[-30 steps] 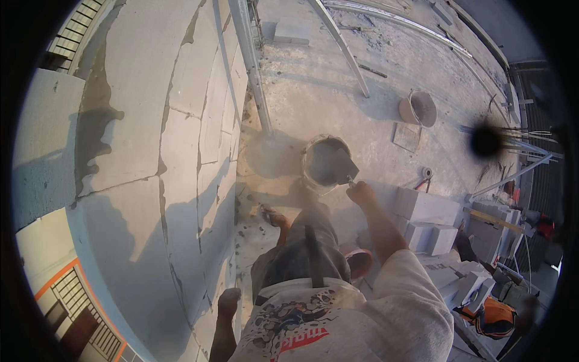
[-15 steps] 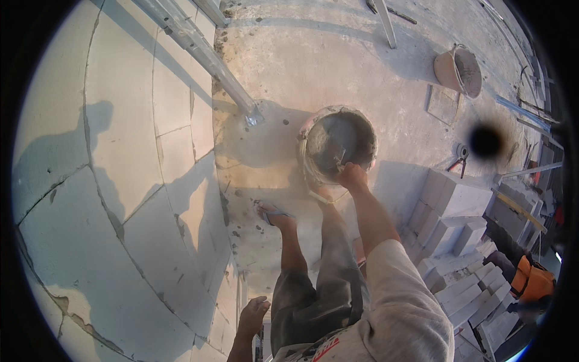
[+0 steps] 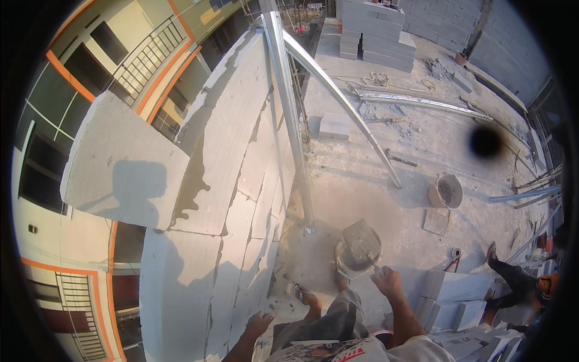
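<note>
The right hand (image 3: 388,281) grips a loaded trowel (image 3: 360,240) above the bucket (image 3: 357,259), the left hand (image 3: 259,323) rests spread against the half-built block wall (image 3: 229,199)

Right hand (image 3: 388,281) reaches forward with fingers closed; left hand (image 3: 259,323) hangs low, fingers spread.

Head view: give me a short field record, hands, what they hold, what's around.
right hand: grips the handle of a trowel loaded with grey mortar, held over a bucket
left hand: open, low beside the block wall, holding nothing
wall top: wet mortar spread, one block set at the left end
floor: second bucket, metal props, stacked blocks to the right
other person: a leg at the right edge
</note>
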`<state>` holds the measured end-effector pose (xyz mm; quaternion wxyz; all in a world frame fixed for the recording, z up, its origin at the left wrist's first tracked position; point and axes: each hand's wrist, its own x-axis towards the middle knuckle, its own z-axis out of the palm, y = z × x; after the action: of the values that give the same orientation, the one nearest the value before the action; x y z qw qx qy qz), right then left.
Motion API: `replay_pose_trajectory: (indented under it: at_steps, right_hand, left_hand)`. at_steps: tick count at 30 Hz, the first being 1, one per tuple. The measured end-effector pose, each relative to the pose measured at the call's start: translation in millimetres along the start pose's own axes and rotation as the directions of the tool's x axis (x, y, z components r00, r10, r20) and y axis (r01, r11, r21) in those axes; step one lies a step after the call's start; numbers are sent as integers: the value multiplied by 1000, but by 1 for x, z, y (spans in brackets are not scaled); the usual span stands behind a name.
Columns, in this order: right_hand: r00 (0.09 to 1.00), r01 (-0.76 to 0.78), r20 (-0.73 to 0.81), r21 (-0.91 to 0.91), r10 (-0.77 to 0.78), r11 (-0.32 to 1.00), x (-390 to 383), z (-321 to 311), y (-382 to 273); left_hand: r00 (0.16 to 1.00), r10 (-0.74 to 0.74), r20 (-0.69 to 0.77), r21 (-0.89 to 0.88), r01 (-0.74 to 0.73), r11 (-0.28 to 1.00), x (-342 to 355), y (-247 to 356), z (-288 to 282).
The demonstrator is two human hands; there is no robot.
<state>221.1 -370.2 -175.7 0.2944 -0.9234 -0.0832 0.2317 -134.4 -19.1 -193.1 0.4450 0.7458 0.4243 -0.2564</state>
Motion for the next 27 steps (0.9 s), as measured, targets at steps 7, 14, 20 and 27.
replay_pose_trajectory:
  at_steps: [7,14,20,27]
  right_hand:
    - [944,210,185,304,-274,929,52,-124,-244]
    - [787,616,119,-96,-605,782,119,-241,-478]
    - [507,704,241,-669,-827,237,167,-254,-599]
    - [298,640,231,-768,-926,15,230,-268,-635]
  left_hand:
    - [995,-14,-103,-213,-8,977,-24,-29,-26]
    - [932,128,-339,18,-130,991,-24,-102,7]
    - [865,-175,-471,-248,61,967,5,-102,63]
    - [806,227,-546,73,-224,972,76,-36,29]
